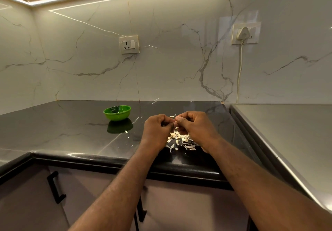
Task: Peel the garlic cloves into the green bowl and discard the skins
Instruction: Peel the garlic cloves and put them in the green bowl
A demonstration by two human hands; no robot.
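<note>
My left hand and my right hand meet fingertip to fingertip above the black counter, fingers curled, pinching a small garlic clove that is almost hidden between them. A thin skin flake sticks up beside my right thumb. Right below the hands lies a heap of pale garlic skins. The green bowl stands upright to the left of my hands, well apart from them; its contents cannot be seen.
The black marble counter ends in a rounded front edge below my forearms. A steel surface adjoins on the right. Small skin bits lie scattered between bowl and heap. A plugged-in white cable hangs down the wall.
</note>
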